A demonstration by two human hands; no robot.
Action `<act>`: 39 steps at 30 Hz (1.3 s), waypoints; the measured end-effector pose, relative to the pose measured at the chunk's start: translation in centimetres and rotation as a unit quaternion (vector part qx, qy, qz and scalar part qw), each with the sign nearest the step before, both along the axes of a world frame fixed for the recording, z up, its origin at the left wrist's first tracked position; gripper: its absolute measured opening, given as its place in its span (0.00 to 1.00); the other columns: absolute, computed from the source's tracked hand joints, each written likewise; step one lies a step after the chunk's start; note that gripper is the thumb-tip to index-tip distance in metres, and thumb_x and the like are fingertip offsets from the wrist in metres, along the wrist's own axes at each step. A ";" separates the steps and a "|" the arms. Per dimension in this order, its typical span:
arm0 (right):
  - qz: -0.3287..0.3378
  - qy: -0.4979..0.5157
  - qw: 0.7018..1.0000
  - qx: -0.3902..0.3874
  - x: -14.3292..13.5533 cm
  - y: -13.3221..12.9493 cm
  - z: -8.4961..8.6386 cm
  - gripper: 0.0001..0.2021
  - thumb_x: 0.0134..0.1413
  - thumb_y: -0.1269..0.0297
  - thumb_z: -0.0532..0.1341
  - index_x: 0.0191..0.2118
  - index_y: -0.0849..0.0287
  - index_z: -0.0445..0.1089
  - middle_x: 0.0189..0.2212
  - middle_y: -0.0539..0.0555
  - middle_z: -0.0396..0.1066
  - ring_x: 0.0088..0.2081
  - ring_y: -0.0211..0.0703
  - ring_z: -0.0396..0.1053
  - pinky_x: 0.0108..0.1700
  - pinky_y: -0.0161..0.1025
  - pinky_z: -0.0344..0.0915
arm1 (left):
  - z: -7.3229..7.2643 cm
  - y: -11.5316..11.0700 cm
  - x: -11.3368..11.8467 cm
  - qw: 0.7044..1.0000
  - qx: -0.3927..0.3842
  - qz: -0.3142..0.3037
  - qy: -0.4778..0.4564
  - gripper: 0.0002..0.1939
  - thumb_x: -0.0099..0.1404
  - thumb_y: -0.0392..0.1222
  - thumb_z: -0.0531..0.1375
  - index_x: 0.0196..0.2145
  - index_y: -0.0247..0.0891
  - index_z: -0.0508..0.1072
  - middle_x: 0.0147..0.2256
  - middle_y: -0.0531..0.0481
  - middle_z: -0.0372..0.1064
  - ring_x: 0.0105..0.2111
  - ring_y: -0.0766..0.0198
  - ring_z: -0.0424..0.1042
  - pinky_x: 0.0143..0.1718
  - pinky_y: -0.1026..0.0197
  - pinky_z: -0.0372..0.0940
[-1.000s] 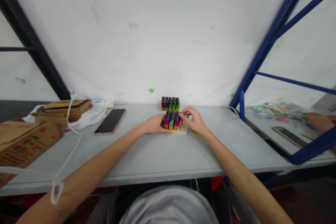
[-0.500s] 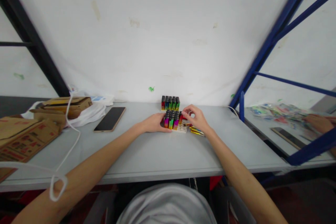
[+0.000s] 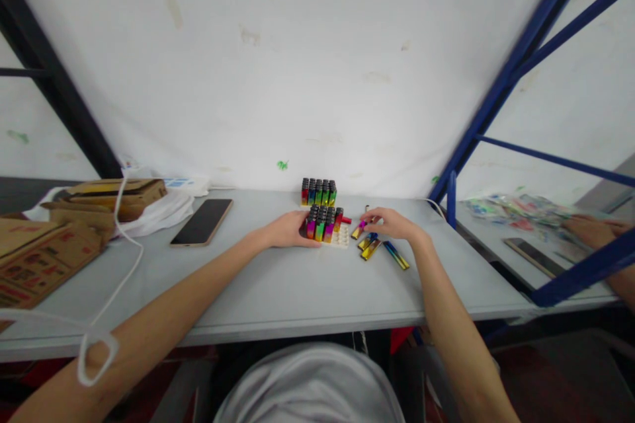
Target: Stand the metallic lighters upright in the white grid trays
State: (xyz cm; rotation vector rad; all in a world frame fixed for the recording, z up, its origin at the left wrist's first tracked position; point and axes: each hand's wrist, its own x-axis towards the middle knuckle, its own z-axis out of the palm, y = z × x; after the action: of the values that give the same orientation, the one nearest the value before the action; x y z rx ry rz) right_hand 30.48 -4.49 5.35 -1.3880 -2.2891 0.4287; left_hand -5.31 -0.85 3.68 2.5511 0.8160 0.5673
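Note:
Several coloured lighters with black tops (image 3: 320, 225) stand upright in the left part of a white holed tray (image 3: 341, 236). Around their left side and the tray's edge wraps my left hand (image 3: 290, 229). Open holes show at the tray's right end. My right hand (image 3: 389, 221) is right of the tray, its fingertips on a purple and gold lighter (image 3: 358, 230) that lies on the table. Loose lighters (image 3: 370, 249) lie just below that hand, with a blue and gold one (image 3: 395, 256) farther right. A red lighter (image 3: 346, 220) lies behind the tray.
Behind the tray, a second block of upright lighters (image 3: 318, 192) stands near the wall. A phone (image 3: 202, 222) and cardboard boxes (image 3: 44, 248) are at the left, with a white cable (image 3: 129, 277). Beyond the blue frame (image 3: 451, 201), another person's hands are at work.
My right hand has moved from the standing lighters to the right, over the loose ones, which now lie more spread out. A red lighter stands released in the tray. My left hand stays at the tray.

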 end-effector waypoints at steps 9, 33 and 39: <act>0.036 -0.030 0.999 0.027 -1.0 1.3 -1.0 0.12 0.52 0.65 0.70 0.44 0.54 0.84 0.39 0.57 0.80 0.44 0.53 0.75 0.50 0.45 0.71 | -0.1 0.1 0.1 1.000 0.006 0.017 0.015 0.40 0.56 0.65 0.70 0.58 0.37 0.73 0.54 0.40 0.77 0.51 0.43 0.77 0.53 0.51 0.70; 0.064 0.265 0.957 -0.095 -3.7 -1.2 1.4 0.23 0.58 0.41 0.67 0.42 0.60 0.76 0.36 0.56 0.79 0.31 0.41 0.72 0.40 0.42 0.72 | -0.3 0.3 0.0 1.000 -0.001 0.010 0.009 0.40 0.56 0.66 0.70 0.58 0.37 0.72 0.55 0.39 0.77 0.51 0.43 0.77 0.55 0.50 0.70; 0.061 0.247 0.965 -0.064 -4.2 -1.1 1.0 0.22 0.54 0.48 0.71 0.47 0.57 0.72 0.36 0.54 0.78 0.37 0.45 0.77 0.44 0.44 0.74 | -0.3 0.3 0.0 1.000 0.003 0.006 0.007 0.40 0.56 0.65 0.70 0.58 0.38 0.72 0.55 0.40 0.76 0.52 0.44 0.77 0.56 0.49 0.69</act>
State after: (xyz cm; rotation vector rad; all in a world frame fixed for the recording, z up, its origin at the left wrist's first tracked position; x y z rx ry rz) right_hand 26.29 -5.54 6.37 -1.0467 -1.9609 0.8699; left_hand -5.30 -0.57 3.42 2.5597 0.8362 0.5558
